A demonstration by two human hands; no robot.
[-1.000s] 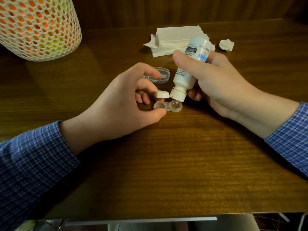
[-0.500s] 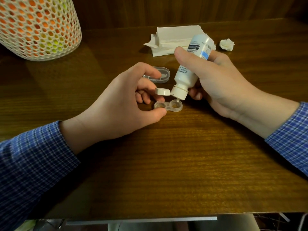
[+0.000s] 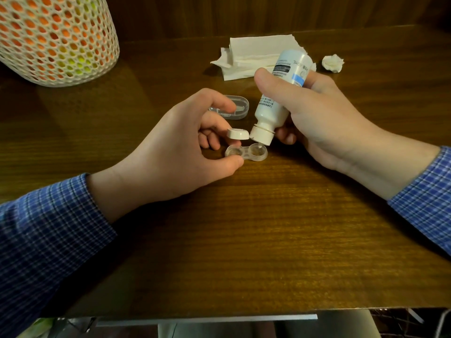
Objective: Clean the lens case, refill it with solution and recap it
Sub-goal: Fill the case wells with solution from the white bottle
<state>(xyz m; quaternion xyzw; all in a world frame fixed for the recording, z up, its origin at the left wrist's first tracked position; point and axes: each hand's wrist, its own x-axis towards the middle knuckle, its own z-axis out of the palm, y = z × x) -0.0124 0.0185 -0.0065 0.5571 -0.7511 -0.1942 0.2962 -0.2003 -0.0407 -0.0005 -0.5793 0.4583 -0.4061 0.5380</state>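
We work at a dark wood table (image 3: 244, 240) set against a wood-panelled wall. Our right hand (image 3: 314, 118) grasps a white bottle (image 3: 278, 93), thumb across its front, tipped nozzle-down; its flip cap (image 3: 238, 134) hangs open to the left of the nozzle. The label shows upside down: we can read "mL" beside a dark band and a blue patch, while the fine print is too small to make out. Right under the nozzle lies the clear case (image 3: 246, 152), both wells uncapped, the nozzle over the right well. Our left hand (image 3: 175, 152) pinches the case's left well between thumb and finger, holding it on the table. Just beyond the left fingers sits a clear lid (image 3: 234, 107). Behind the bottle lie folded tissues (image 3: 249, 54) and, right of them, a crumpled wad (image 3: 332, 62). Far left stands a white mesh basket (image 3: 56, 37).
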